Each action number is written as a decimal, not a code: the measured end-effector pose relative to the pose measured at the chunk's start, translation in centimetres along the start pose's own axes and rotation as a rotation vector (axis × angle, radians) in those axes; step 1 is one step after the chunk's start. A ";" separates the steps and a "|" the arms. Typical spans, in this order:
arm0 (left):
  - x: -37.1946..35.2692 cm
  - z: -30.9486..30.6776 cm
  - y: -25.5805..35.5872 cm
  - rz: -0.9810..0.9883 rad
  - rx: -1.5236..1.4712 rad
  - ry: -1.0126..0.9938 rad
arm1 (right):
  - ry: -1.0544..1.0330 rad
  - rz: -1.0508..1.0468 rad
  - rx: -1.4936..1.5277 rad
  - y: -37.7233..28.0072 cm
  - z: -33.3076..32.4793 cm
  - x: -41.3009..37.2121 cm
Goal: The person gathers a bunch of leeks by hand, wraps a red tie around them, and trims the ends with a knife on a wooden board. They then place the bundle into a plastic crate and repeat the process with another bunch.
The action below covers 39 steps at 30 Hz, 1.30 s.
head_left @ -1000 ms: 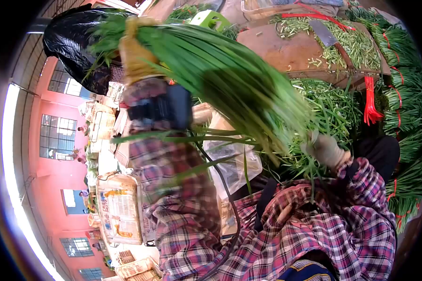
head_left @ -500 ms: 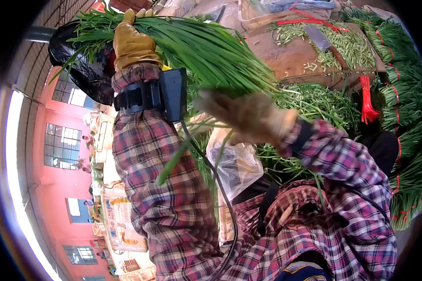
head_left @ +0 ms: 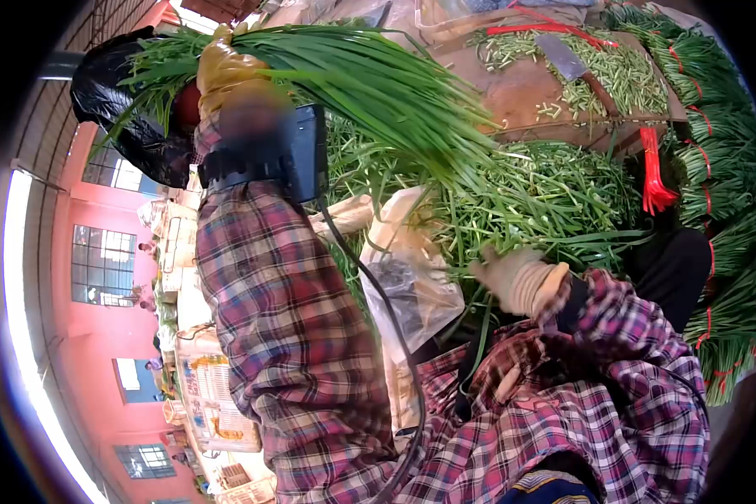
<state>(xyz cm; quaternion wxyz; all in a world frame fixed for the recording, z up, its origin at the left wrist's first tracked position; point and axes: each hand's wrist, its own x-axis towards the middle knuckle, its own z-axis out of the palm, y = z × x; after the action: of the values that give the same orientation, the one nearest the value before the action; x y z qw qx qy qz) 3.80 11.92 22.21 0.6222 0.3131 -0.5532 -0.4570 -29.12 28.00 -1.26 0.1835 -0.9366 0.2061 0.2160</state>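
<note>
My left hand (head_left: 227, 71), in a yellow glove, is closed around a big bunch of long green leaves (head_left: 353, 80) at the upper left. The leaves fan out to the right, over a heap of loose green leaves and stalks (head_left: 546, 202). At the lower edge of that heap, my right hand (head_left: 512, 281) wears a pale, soiled glove. Its fingers look apart, with no bunch in them; their tips are partly lost among the greens. One thin leaf hangs just below it. Left of it lies a clear plastic bag (head_left: 412, 281).
A board (head_left: 512, 92) at the top bears cut stalk pieces and a cleaver (head_left: 563, 57). Red ties (head_left: 653, 172) hang from its edge. Tied green bundles (head_left: 731, 176) line the right side. A black bag (head_left: 126, 109) stands at the left; people and crates are beyond.
My right hand has moved down and right, away from the held bunch. Loose leaves that were in the air near it are gone from there. My left hand still holds the bunch, slightly shifted left.
</note>
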 end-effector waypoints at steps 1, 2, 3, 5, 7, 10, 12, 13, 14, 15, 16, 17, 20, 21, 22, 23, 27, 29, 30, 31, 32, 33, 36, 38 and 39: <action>0.6 0.7 -0.2 0.019 0.034 0.120 | -0.098 -0.028 -0.049 -1.6 -3.5 -1.1; 0.9 1.4 -0.4 0.037 0.067 0.244 | 0.314 -0.121 -0.009 -2.4 -4.6 -2.0; 1.4 1.9 -0.5 0.056 0.101 0.362 | 0.731 -0.209 0.033 -3.1 -5.4 -2.6; 2.2 2.4 -0.4 0.078 0.136 0.476 | 0.816 -0.157 -0.060 -2.8 -9.4 -0.8; 3.2 2.9 0.0 -0.010 0.160 0.432 | 0.816 -0.088 -0.091 -0.3 -8.4 6.4; 1.3 4.5 1.1 0.301 1.042 0.329 | 0.653 0.009 -0.068 1.0 -5.8 12.4; -0.1 5.5 0.9 0.633 1.896 0.145 | 0.494 0.070 0.050 1.7 -1.5 11.2; -0.6 5.8 0.6 0.552 1.912 0.189 | 0.472 0.153 0.073 2.0 1.3 11.2; -1.3 6.0 0.2 0.468 1.927 0.242 | 0.392 0.195 0.063 2.2 3.1 10.2; -1.8 6.1 -0.5 0.374 1.940 0.283 | 0.306 0.237 0.063 2.0 3.8 9.0; -2.1 6.3 -1.1 0.279 1.949 0.314 | 0.154 0.274 0.192 2.3 3.9 8.2; -2.1 6.1 -1.3 0.236 1.917 0.343 | 0.012 0.312 0.311 2.8 2.9 7.0; -1.6 4.3 -2.2 0.162 1.402 0.346 | 0.084 0.196 0.296 4.0 10.8 8.8; -1.2 3.8 -2.1 0.113 0.998 0.349 | 0.047 0.215 0.342 4.6 10.5 8.3; -1.0 3.2 -2.0 0.047 0.672 0.340 | 0.046 0.218 0.347 4.7 10.5 8.1; -1.0 2.5 -1.9 0.005 0.564 0.303 | -0.088 0.100 0.423 3.8 9.4 6.9; -1.2 -0.1 -2.0 0.021 0.567 0.246 | -0.016 -0.296 0.465 3.4 1.6 -2.8; -2.6 5.7 -1.9 0.000 -0.058 0.694 | 0.431 -0.217 0.642 5.3 -2.5 -4.9; -3.0 3.9 -2.0 -0.002 -0.098 0.595 | 0.870 -0.178 0.655 6.6 -1.6 -2.3; -2.9 1.9 -2.0 -0.001 -0.136 0.487 | 1.114 -0.003 0.488 6.6 -3.8 -2.1; -3.2 3.7 -1.9 -0.020 -0.131 0.587 | 1.293 0.010 0.395 6.9 -5.9 -1.1; -3.7 3.9 -1.9 -0.012 -0.140 0.525 | 1.313 -0.024 0.632 7.5 -6.2 1.4; -2.7 2.4 -2.4 -0.095 -0.270 0.521 | 1.298 -0.241 1.166 9.8 -3.0 13.3; -5.8 8.5 -2.2 0.003 0.037 0.615 | 1.131 0.173 1.098 7.9 -5.4 8.0; -6.1 8.4 -2.0 -0.002 0.042 0.610 | 1.134 0.174 1.106 6.7 -4.5 8.1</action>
<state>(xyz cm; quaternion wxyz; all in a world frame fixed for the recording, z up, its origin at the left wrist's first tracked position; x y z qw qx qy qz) -4.68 17.73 19.55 0.7526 0.4491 -0.3498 -0.3309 -24.15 17.86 -3.06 0.4713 -0.6574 0.4178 -0.4136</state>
